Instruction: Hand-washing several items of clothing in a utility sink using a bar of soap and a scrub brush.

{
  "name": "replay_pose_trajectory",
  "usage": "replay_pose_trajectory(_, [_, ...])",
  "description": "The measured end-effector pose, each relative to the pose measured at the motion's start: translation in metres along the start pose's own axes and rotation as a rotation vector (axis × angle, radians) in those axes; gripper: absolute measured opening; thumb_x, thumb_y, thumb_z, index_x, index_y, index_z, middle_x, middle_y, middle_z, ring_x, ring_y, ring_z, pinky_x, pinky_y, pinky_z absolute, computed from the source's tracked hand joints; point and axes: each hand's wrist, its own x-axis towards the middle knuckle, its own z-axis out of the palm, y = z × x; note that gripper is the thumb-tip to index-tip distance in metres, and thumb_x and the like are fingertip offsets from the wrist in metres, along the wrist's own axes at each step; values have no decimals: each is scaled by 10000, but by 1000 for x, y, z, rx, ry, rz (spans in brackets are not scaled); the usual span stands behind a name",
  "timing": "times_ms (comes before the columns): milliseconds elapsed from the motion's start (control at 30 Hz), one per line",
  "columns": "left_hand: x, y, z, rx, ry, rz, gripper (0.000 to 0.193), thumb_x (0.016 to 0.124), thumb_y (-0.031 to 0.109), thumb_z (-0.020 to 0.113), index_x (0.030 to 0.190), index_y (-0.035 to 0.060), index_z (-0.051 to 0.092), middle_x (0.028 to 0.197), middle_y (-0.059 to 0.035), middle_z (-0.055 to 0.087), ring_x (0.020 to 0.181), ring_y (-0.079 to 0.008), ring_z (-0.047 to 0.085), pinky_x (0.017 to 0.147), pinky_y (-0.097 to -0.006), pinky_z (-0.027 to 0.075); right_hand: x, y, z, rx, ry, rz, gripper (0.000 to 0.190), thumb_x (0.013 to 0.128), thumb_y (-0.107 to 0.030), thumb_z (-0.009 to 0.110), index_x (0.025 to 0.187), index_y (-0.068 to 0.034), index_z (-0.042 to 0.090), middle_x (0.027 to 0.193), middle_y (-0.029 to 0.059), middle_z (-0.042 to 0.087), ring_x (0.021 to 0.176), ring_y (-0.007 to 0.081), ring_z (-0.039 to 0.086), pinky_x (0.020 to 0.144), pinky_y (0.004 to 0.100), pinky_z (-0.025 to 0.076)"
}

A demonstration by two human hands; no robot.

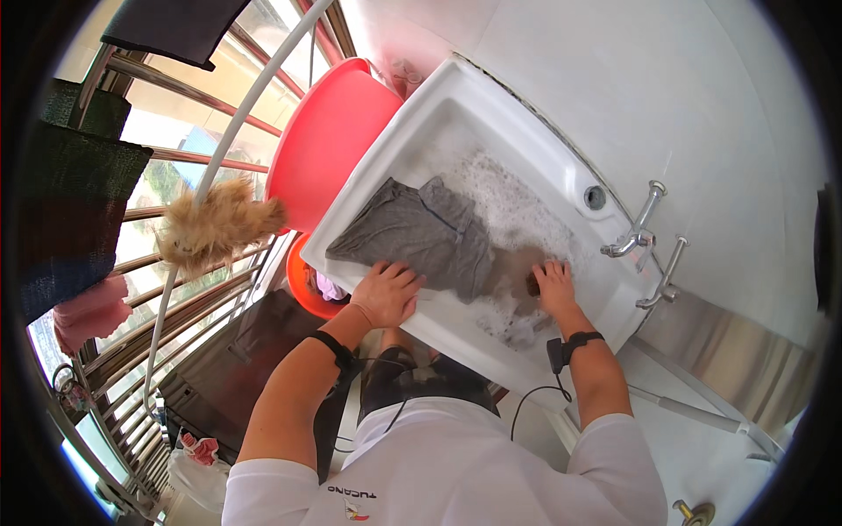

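Observation:
A wet grey garment (421, 230) lies spread over the near left part of a white sink (401, 158), partly in foamy, murky water (520, 204). My left hand (388, 294) rests at the sink's near rim, palm down, its fingertips touching the garment's lower edge. Farther right, my right hand (556, 286) is at the water's surface, its fingers around a dark brown object (532, 284), possibly a scrubbing brush. Most of that object is hidden by the fingers.
Two metal taps (635, 240) (664, 289) stick out from the wall right of the sink. A pink basin (335, 144) leans at its left, above an orange tub (306, 283) with cloth inside. A fluffy brown duster (217, 227) hangs by the barred window.

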Motion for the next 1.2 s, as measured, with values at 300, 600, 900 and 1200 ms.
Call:
replay_pose_trajectory(300, [-5,1,0,60,11,-12,366,837,292,585,1121,104,720,1357,-36,621,1357,-259,489,1140,-524,357,58,-85,-37,705,431,309,850,898,-374,702,1570,-60,285,1168,285,557,1042,436,573,920,517,462])
replay_pose_trajectory(600, [0,0,17,17,24,-78,324,827,290,583,1024,104,761,1316,-2,670,1323,-235,541,1123,-536,400,199,-125,-76,560,514,112,732,920,-379,685,1519,-63,409,1145,255,527,977,436,562,864,517,490])
replay_pose_trajectory(900, [-7,-3,13,13,-28,-131,331,822,282,583,1033,104,765,1321,9,670,1319,-223,549,1118,-535,410,152,-166,-85,503,410,-264,614,923,-296,649,1438,-7,478,1154,267,532,1013,449,559,868,508,495])
replay_pose_trajectory(1200, [-12,-2,10,26,-42,-131,329,822,287,587,1035,111,767,1297,14,687,1315,-217,555,1116,-530,416,133,-187,-90,584,452,-117,620,930,-310,650,1469,-65,469,1184,234,523,1033,430,553,869,502,494])
